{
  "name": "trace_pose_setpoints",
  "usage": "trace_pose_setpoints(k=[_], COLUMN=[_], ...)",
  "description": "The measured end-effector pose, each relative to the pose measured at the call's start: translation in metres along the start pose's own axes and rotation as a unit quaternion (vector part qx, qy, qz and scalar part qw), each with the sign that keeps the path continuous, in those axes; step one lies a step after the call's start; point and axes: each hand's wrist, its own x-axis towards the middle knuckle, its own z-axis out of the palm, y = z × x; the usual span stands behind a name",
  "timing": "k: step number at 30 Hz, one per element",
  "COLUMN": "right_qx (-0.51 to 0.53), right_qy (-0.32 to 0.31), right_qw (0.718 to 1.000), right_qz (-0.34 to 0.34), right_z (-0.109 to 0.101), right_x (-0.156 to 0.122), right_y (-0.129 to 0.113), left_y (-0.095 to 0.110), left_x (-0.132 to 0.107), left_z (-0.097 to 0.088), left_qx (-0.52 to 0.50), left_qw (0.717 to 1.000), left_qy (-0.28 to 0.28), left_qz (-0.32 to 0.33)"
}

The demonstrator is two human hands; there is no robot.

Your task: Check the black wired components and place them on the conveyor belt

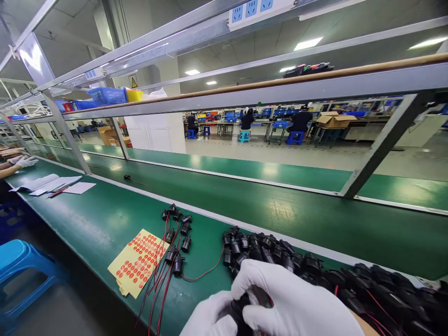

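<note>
My left hand (210, 315) and my right hand (294, 298), both in white gloves, are closed together at the bottom of the view. Between their fingers is a black part (240, 311), mostly covered by the gloves. Just beyond them lies a long heap of black cylindrical parts with red wires (266, 247), spreading to the right. Left of my hands, several similar black parts (178, 264) lie apart, their red and dark wires trailing toward the table edge. Under some wires sits a yellow sheet of red oval stickers (140, 259).
Papers and a pen (56, 184) lie farther left on the green table (94, 224), near another person's gloved hand (26, 162). A metal-framed shelf (224, 100) with a blue basket (108, 95) runs above. A blue stool (24, 266) stands at lower left.
</note>
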Motion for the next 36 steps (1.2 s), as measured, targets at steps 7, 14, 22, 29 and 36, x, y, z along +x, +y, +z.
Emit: trace_pose_setpoints(k=[7,14,22,29,36], right_qx=[0.06,0.116,0.137,0.38,0.312], right_qy=[0.032,0.219,0.219,0.128,0.131], right_qw=[0.994,0.956,0.961,0.908,0.936], right_qz=[-0.086,-0.156,-0.101,-0.121,-0.093], right_z=[0.011,0.04,0.077,0.07,0.08], right_x=[0.008,0.02,0.024,0.037,0.049], right_y=[0.019,0.064,0.042,0.051,0.061], left_y=[-0.011,-0.028,-0.041,-0.037,-0.04], left_x=[-0.001,0.001,0.008,-0.002,0.0], left_z=[0.01,0.03,0.051,0.039,0.018], left_qx=[-0.089,0.077,0.321,0.246,-0.47], left_qw=[0.993,0.887,0.728,0.798,0.863], left_qy=[0.083,0.436,0.568,0.507,0.183], left_qz=[-0.004,0.131,0.21,0.214,-0.031])
